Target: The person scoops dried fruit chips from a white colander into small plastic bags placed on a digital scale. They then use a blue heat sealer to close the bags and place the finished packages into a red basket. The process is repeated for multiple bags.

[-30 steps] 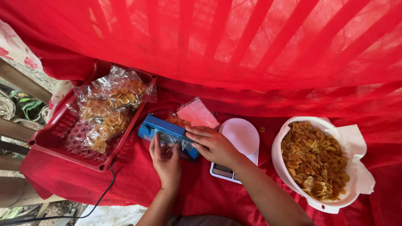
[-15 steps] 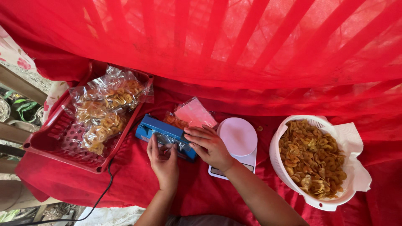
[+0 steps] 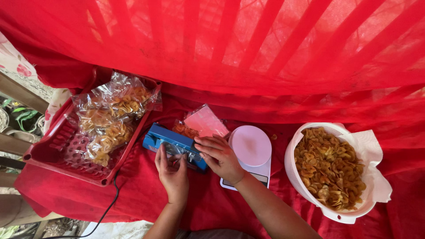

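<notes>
At the far left a red plastic tray (image 3: 48, 155) sits on the bench (image 3: 146, 199), which is draped in red cloth; it holds several clear bags of yellow chips (image 3: 110, 119). A black cord (image 3: 108, 206) runs down from beside the tray's near corner. Just right of the tray lies a blue sealer (image 3: 166, 142). The left hand (image 3: 173, 173) rests at its near edge, fingers curled, pinching the clear mouth of a bag. The right hand (image 3: 221, 157) lies flat, fingers together, pressing down on the sealer's right end. The clear bag of chips (image 3: 199, 124) sticks out beyond the sealer, away from the person. Right of the hands stands a white kitchen scale (image 3: 251, 148), partly covered by the right wrist. Farther right, well apart, a white basket (image 3: 294, 150) lined with paper holds loose chips (image 3: 330, 166).
</notes>
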